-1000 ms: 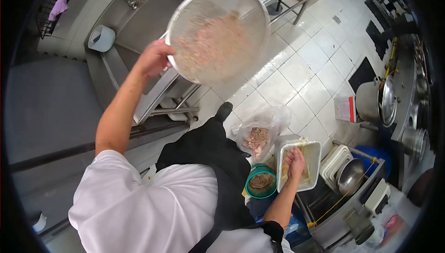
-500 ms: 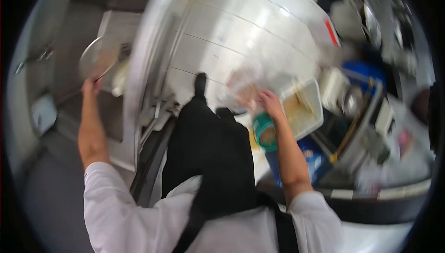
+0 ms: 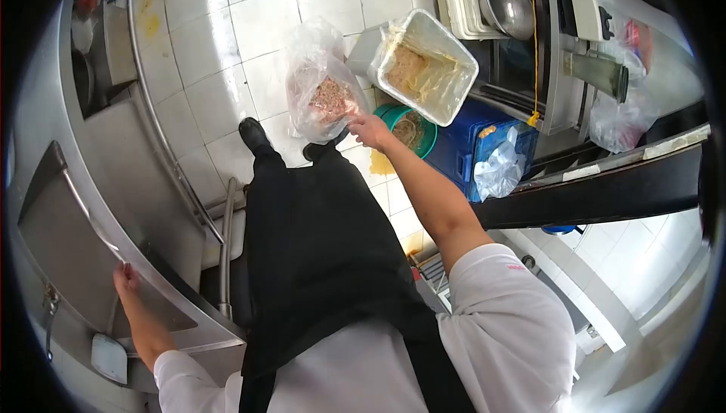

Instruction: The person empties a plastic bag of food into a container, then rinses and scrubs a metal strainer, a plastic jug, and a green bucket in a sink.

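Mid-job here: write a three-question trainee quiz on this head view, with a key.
1. Which hand is nearer the clear plastic bag of pinkish chopped bits?
2. True or false: the rectangular pale plastic tub has a lid on.
3. Beside the round green plastic bucket stands: A) a wooden broom; B) a boxy blue plastic container; C) a red kettle.

Key: 1. The right hand. 2. False: it is open, showing tan residue. 3. B.
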A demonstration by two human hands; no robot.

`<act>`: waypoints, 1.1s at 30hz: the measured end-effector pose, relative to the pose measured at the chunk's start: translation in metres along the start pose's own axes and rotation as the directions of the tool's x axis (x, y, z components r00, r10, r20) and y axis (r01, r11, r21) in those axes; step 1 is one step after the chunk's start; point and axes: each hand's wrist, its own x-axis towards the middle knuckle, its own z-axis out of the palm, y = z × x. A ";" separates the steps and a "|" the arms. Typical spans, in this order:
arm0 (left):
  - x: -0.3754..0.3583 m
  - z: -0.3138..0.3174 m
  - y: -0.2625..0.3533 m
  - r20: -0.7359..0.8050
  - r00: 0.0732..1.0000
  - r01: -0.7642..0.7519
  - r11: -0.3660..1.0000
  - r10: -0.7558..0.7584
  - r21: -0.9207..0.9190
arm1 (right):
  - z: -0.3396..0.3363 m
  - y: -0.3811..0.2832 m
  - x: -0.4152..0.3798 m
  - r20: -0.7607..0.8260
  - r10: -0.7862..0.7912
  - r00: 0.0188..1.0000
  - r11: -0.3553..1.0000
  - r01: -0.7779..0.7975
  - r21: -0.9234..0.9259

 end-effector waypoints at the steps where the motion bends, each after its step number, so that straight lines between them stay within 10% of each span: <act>1: -0.012 0.000 0.017 -0.002 0.999 -0.052 0.999 0.052 0.004 | -0.004 0.012 0.005 -0.008 0.010 1.000 1.000 -0.010 0.007; 6: -0.121 0.039 0.148 0.121 0.881 -0.464 0.786 0.457 0.410 | -0.014 0.064 0.018 -0.068 -0.004 0.998 0.998 0.008 0.055; 7: -0.162 0.081 0.157 -0.127 0.764 -0.568 0.753 0.633 0.334 | -0.014 0.072 0.019 -0.074 0.007 0.997 0.996 -0.001 0.090; 10: -0.208 0.101 0.255 0.085 0.724 -0.651 0.639 0.684 0.409 | -0.012 0.110 0.043 -0.082 0.064 0.995 0.979 -0.047 0.196; 12: -0.317 0.219 0.206 0.032 0.402 -0.790 0.329 0.915 0.517 | -0.012 0.128 0.059 -0.081 0.061 0.995 0.974 -0.042 0.221; 14: -0.356 0.293 0.179 0.264 0.273 -0.750 0.033 0.925 0.661 | -0.011 0.147 0.077 -0.086 0.061 0.994 0.976 -0.042 0.213; 17: -0.373 0.442 0.087 0.386 0.302 -0.835 0.046 0.872 0.548 | 0.011 0.186 0.118 -0.100 0.072 0.992 0.980 -0.052 0.190; 18: -0.338 0.466 0.069 0.805 0.059 -0.642 -0.595 0.591 0.484 | 0.021 0.202 0.136 -0.115 0.081 0.990 0.977 -0.056 0.206; 19: -0.358 0.550 -0.004 0.520 0.451 -0.793 0.058 0.726 0.606 | 0.031 0.213 0.144 -0.131 0.093 0.987 0.979 -0.067 0.194; 24: -0.141 0.690 -0.244 0.574 0.819 -0.527 0.386 -0.006 0.757 | 0.036 0.243 0.177 -0.172 0.220 0.960 0.975 -0.210 0.075; 25: -0.049 0.672 -0.280 0.740 0.656 -0.725 0.148 -0.147 0.673 | 0.033 0.248 0.192 -0.163 0.260 0.952 0.965 -0.252 0.067; 27: -0.020 0.699 -0.366 0.292 0.934 -0.243 0.233 -0.208 0.942 | 0.031 0.253 0.212 -0.508 0.134 0.851 0.990 -0.141 0.024; 28: 0.004 0.695 -0.403 0.133 0.961 -0.063 0.276 -0.243 0.959 | 0.050 0.298 0.249 -0.561 -0.175 0.809 0.970 0.044 -0.240; 30: 0.005 0.696 -0.451 0.035 0.871 0.210 0.435 -0.490 0.876 | 0.049 0.322 0.293 -0.488 -0.186 0.853 0.946 0.022 -0.323; 32: 0.003 0.689 -0.484 0.390 0.595 0.138 0.567 -0.703 0.812 | 0.040 0.336 0.331 -0.395 -0.094 0.914 0.926 -0.065 -0.371; 33: 0.009 0.684 -0.497 0.406 0.616 0.162 0.613 -0.675 0.773 | 0.036 0.344 0.350 -0.360 -0.051 0.932 0.914 -0.102 -0.393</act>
